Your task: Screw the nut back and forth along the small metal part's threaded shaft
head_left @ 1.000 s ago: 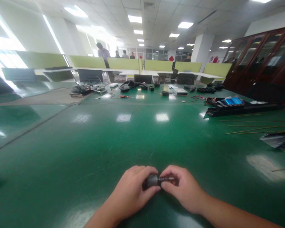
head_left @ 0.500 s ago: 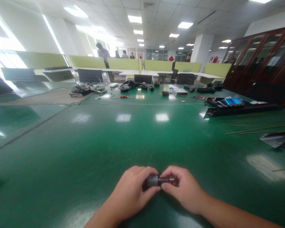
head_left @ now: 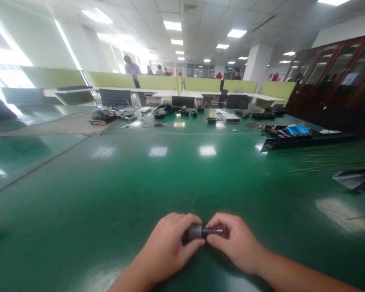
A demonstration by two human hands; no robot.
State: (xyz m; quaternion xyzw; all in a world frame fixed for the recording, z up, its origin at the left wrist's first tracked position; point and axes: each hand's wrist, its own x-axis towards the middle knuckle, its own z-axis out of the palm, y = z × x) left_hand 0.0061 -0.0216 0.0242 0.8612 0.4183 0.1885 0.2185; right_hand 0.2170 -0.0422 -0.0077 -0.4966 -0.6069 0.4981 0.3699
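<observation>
Low in the head view, a small dark metal cylinder with a thinner ridged shaft (head_left: 196, 231) lies sideways between my hands; its exact kind is unclear. My left hand (head_left: 174, 241) is closed on the wide grey body, thumb below and fingers above. At the neck where the shaft leaves the body, the thumb and fingertips of my right hand (head_left: 235, 241) pinch it. The shaft's shiny tip points right, into the curl of that hand. The ends of the part are partly hidden by my palms. Beneath both hands is the glossy green tabletop (head_left: 134, 178).
Toward the far side lie an orange screwdriver (head_left: 161, 124), a black headset-like item (head_left: 163, 110) and a white box (head_left: 230, 117). A long black channel (head_left: 310, 140), thin rods (head_left: 331, 164) and a plastic bag (head_left: 357, 178) are on the right. People stand behind green partitions (head_left: 161, 82).
My hands and the metal part stay almost where they were, both grips the same. In the background, a person at the right and others at the centre have shifted slightly.
</observation>
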